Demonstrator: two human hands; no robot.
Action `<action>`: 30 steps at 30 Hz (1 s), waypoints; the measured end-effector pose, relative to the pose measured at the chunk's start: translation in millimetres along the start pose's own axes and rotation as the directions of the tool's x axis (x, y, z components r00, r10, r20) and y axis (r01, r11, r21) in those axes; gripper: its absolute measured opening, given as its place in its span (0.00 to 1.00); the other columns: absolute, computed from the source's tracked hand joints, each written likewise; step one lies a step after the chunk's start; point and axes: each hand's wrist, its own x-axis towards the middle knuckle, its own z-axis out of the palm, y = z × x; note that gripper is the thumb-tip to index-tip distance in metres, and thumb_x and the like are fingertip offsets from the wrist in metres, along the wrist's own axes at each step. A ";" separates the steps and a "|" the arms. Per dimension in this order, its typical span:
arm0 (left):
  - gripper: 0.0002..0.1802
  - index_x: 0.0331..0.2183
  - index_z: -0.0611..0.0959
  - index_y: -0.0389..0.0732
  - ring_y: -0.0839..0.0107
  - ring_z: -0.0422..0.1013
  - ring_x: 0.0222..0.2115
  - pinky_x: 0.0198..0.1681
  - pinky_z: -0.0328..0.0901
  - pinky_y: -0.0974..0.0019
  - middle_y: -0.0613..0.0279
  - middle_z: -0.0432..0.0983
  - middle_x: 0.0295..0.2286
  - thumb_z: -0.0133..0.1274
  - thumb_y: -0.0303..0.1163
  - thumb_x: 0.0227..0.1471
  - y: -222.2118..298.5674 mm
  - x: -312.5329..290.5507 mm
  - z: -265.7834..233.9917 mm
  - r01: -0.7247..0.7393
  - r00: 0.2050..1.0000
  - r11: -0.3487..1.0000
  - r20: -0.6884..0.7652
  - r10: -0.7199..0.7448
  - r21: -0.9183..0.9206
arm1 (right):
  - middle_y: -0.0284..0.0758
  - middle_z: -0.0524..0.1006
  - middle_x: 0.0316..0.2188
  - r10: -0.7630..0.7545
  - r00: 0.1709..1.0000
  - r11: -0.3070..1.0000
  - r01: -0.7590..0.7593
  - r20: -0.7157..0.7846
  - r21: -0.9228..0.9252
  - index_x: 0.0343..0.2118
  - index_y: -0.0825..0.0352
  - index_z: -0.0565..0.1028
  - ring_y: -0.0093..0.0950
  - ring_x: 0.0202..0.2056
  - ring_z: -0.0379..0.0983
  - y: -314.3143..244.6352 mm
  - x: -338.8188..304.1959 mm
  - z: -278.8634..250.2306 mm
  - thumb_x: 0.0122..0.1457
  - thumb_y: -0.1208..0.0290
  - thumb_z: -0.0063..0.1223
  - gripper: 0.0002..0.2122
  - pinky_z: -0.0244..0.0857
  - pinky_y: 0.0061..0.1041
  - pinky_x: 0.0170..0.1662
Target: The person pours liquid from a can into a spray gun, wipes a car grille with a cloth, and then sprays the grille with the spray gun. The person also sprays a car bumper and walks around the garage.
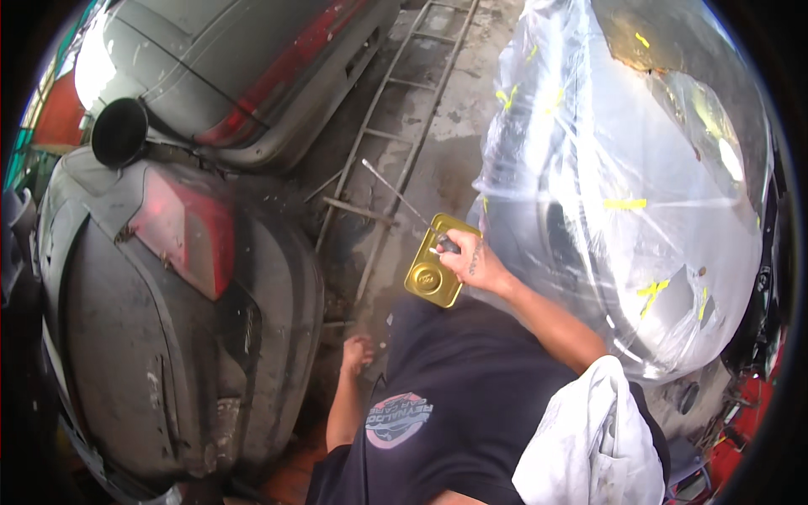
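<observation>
My right hand [463, 254] is closed around the dark handle of a long, thin screwdriver [404, 198], whose metal shaft points away to the upper left. A small white piece shows at the fingers. Directly under this hand is a gold rectangular metal can [449, 290], seen from above, with a round lid on its near half. Whether the same hand also carries the can is hidden. My left hand [358, 353] hangs low beside my body, its fingers curled in, with nothing visible in them.
A metal ladder [410, 151] lies along the floor ahead. On the left stand dusty grey car parts with a red-and-clear tail light [187, 231]. A car body under plastic sheeting [581, 168] with yellow tape is close on the right. White cloth [589, 438] drapes over my right side.
</observation>
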 end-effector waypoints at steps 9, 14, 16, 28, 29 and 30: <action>0.19 0.42 0.84 0.34 0.66 0.75 0.23 0.24 0.72 0.61 0.55 0.80 0.29 0.41 0.23 0.54 166.9 150.0 24.7 -0.065 0.997 0.993 0.037 0.062 0.103 | 0.37 0.76 0.23 0.015 0.982 0.992 0.009 -0.187 0.124 0.37 0.71 0.77 0.27 0.25 0.73 -30.9 251.1 -106.4 0.58 0.67 0.54 0.11 0.66 0.32 0.31; 0.21 0.42 0.84 0.32 0.65 0.76 0.24 0.27 0.74 0.59 0.55 0.81 0.29 0.40 0.23 0.51 396.2 244.2 19.7 -0.057 0.998 0.995 -0.008 0.058 0.082 | 0.31 0.74 0.21 0.125 0.952 0.960 -0.046 -0.278 0.275 0.37 0.71 0.76 0.20 0.20 0.70 -64.0 375.3 -189.7 0.60 0.69 0.54 0.10 0.63 0.26 0.25; 0.21 0.41 0.84 0.32 0.64 0.76 0.22 0.24 0.74 0.61 0.54 0.81 0.29 0.39 0.24 0.51 495.9 274.2 21.0 -0.138 0.988 0.970 -0.041 0.149 0.199 | 0.30 0.73 0.20 0.159 0.939 0.938 -0.047 -0.306 0.342 0.38 0.70 0.75 0.18 0.14 0.67 -79.4 422.2 -224.0 0.62 0.70 0.52 0.08 0.60 0.23 0.18; 0.17 0.45 0.82 0.31 0.64 0.80 0.33 0.33 0.77 0.62 0.55 0.82 0.35 0.44 0.23 0.56 934.8 430.3 210.5 -0.294 0.954 0.949 0.101 0.284 0.116 | 0.31 0.74 0.21 0.190 0.929 0.926 -0.062 -0.317 0.373 0.39 0.70 0.75 0.20 0.16 0.67 -94.6 751.8 -456.5 0.62 0.70 0.52 0.09 0.62 0.27 0.21; 0.17 0.45 0.82 0.33 0.64 0.80 0.32 0.34 0.77 0.60 0.56 0.82 0.35 0.45 0.24 0.56 942.5 436.7 231.5 -0.261 0.951 0.958 0.201 0.234 0.118 | 0.31 0.74 0.21 0.192 0.929 0.928 -0.066 -0.318 0.367 0.38 0.70 0.75 0.21 0.16 0.68 -93.8 777.0 -479.9 0.61 0.69 0.53 0.09 0.62 0.27 0.21; 0.18 0.45 0.83 0.32 0.66 0.79 0.29 0.30 0.75 0.62 0.56 0.82 0.34 0.45 0.24 0.55 955.1 436.2 252.3 -0.208 0.959 0.955 0.237 0.156 0.212 | 0.31 0.74 0.21 0.189 0.928 0.934 -0.067 -0.322 0.352 0.38 0.70 0.75 0.21 0.17 0.68 -93.4 802.5 -504.6 0.61 0.69 0.53 0.09 0.62 0.28 0.22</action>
